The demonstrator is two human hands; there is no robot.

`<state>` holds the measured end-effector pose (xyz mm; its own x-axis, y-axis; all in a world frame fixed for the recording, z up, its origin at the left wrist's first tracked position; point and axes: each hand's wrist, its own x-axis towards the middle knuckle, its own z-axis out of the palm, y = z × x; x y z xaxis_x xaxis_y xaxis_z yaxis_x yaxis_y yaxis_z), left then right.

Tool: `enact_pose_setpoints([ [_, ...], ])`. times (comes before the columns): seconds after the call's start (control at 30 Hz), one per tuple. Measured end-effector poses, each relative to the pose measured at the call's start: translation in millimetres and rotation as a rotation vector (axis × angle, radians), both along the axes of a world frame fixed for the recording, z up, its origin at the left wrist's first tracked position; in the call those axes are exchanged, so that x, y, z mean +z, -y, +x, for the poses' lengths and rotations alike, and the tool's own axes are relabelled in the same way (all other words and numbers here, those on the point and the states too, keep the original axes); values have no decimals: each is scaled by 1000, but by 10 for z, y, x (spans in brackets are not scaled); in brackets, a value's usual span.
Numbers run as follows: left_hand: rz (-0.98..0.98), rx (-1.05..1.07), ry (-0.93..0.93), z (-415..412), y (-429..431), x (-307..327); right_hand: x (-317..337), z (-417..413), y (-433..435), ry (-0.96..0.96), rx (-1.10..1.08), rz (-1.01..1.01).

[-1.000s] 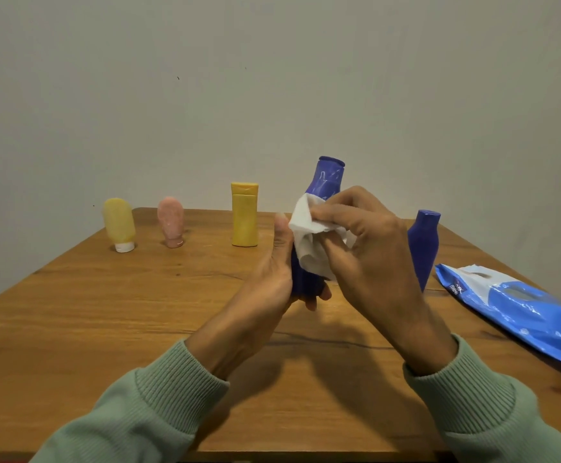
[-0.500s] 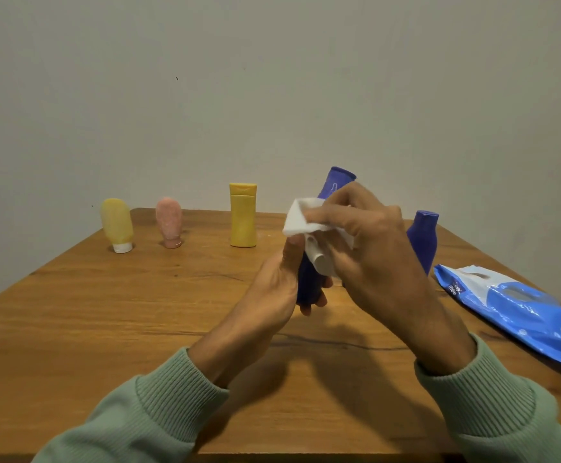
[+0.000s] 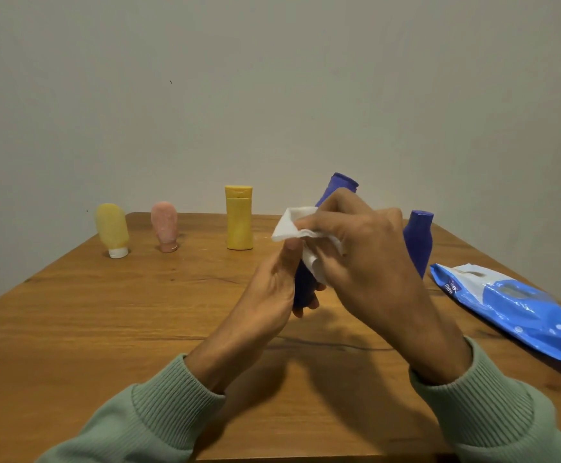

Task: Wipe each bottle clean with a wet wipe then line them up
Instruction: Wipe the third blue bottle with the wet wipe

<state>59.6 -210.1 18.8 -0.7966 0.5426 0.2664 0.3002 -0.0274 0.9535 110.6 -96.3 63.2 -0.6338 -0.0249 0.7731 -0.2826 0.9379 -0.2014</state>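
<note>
Wooden table [image 3: 88, 345]: four bottles [image 3: 112, 228] [image 3: 165, 225] [image 3: 239, 218] [image 3: 419, 242] standing, one wipe pack [image 3: 506, 305] right; left hand [image 3: 272, 295] grips a fifth bottle [image 3: 339, 185], right hand [image 3: 372, 262] pinches one wipe [image 3: 289, 225].

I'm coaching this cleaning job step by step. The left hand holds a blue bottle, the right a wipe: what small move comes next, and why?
Probably slide the wet wipe up to the cap end of the held blue bottle. The right hand presses the wipe on the bottle's middle, the left hand grips its lower part, and the top shows uncovered above the fingers.
</note>
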Motion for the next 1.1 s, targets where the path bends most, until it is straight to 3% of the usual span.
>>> enact_pose_setpoints([
  [0.23, -42, -42, 13, -25, 33, 14, 21, -129, -221, -259, -40, -177],
  [0.33, -19, -91, 73, -51, 36, 2, 38, -140, -256, -243, 41, -231],
  [0.57, 185, -278, 298, -36, 22, 56, 11, -143, -230, -5, 233, -222],
  [0.77, 189, -314, 301, -51, 41, 2, 10, -181, -259, -195, 184, -341],
  [0.93, 270, -336, 339, -83, 40, 27, 9, -186, -272, -89, 270, -321],
  [1.1, 107, -335, 240, -115, 104, 54, 53, -170, -305, -191, 220, -415],
])
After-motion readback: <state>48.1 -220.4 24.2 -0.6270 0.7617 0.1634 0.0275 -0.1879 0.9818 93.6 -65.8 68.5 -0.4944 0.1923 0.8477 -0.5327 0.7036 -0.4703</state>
